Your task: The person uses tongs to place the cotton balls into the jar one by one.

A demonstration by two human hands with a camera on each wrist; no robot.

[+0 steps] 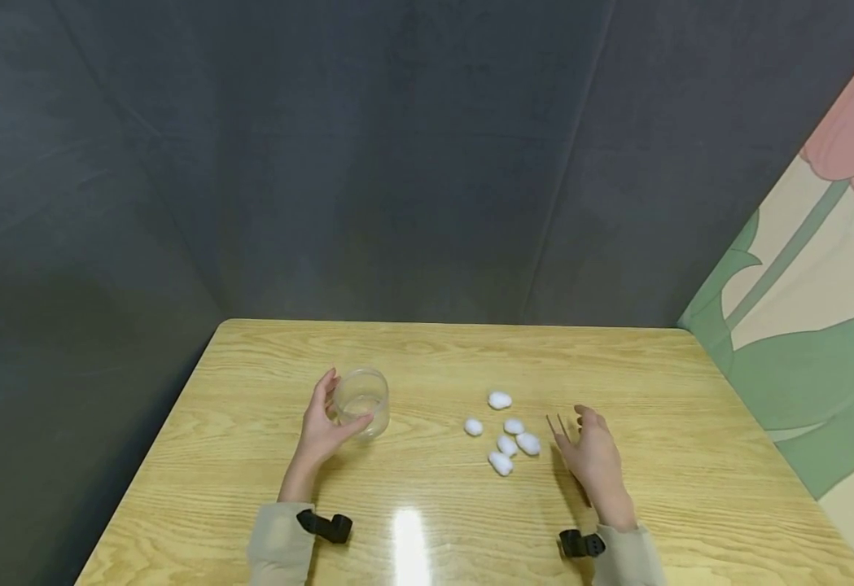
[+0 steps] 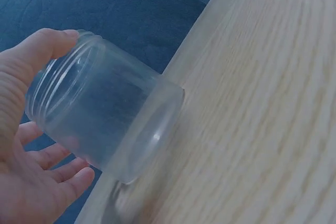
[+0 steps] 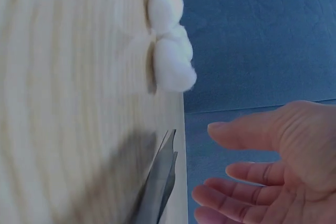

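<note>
At the left, my left hand (image 1: pixel 324 430) reaches around a clear plastic jar (image 1: pixel 363 404) without a lid. In the left wrist view the thumb lies on the threaded rim of the jar (image 2: pixel 113 108), and the fingers are on its other side. My right hand (image 1: pixel 598 464) hovers over a pair of metal tweezers (image 1: pixel 560 428) on the table. In the right wrist view its fingers are loosely bent and apart from the tweezers (image 3: pixel 157 184). Several white cotton balls (image 1: pixel 506 445) lie left of the right hand.
The wooden table (image 1: pixel 427 350) carries all these things. Dark cloth (image 1: pixel 397 163) hangs behind its far edge and on the left. A flower-patterned panel (image 1: pixel 822 342) stands along the right side. Light glares on the near part of the tabletop.
</note>
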